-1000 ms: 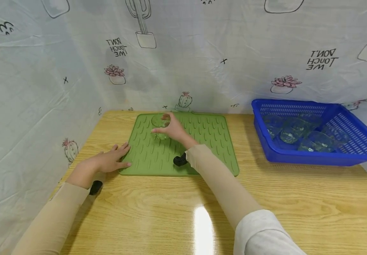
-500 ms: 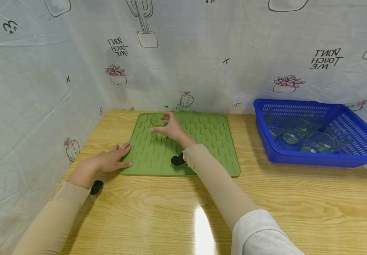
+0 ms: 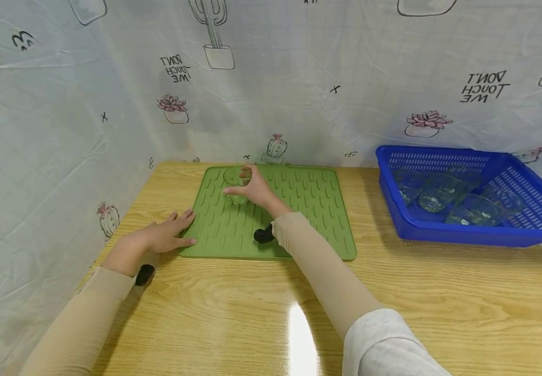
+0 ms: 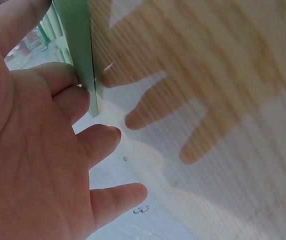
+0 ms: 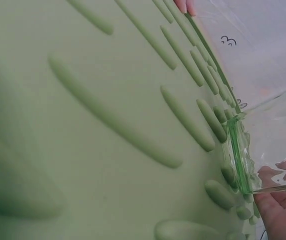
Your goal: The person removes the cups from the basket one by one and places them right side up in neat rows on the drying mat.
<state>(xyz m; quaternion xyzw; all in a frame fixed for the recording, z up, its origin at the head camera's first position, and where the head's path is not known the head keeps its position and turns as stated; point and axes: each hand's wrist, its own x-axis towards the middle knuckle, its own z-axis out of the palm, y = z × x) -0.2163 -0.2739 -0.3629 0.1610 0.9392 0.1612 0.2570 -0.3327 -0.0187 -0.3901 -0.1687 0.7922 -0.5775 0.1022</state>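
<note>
A clear drinking glass [image 3: 234, 180] stands upright on the back left part of a green ridged mat [image 3: 299, 209]. My right hand [image 3: 258, 190] grips it from the right side, with thumb and fingers around its wall. In the right wrist view the thick base of the glass [image 5: 275, 140] meets the mat's ridges, and part of that hand is cut off by the frame. At the mat's left edge rests my left hand [image 3: 161, 236], fingers spread and holding nothing. The left wrist view has its fingers [image 4: 105, 142] beside the mat's edge [image 4: 83, 55].
A blue plastic basket [image 3: 477, 236] with several clear glasses [image 3: 440, 190] in it stands on the right of the wooden table [image 3: 223, 308]. A printed cloth [image 3: 299, 78] hangs directly behind the table and along its left side.
Both hands, the glass and the mat keep their places. Only the head view has shifted very slightly.
</note>
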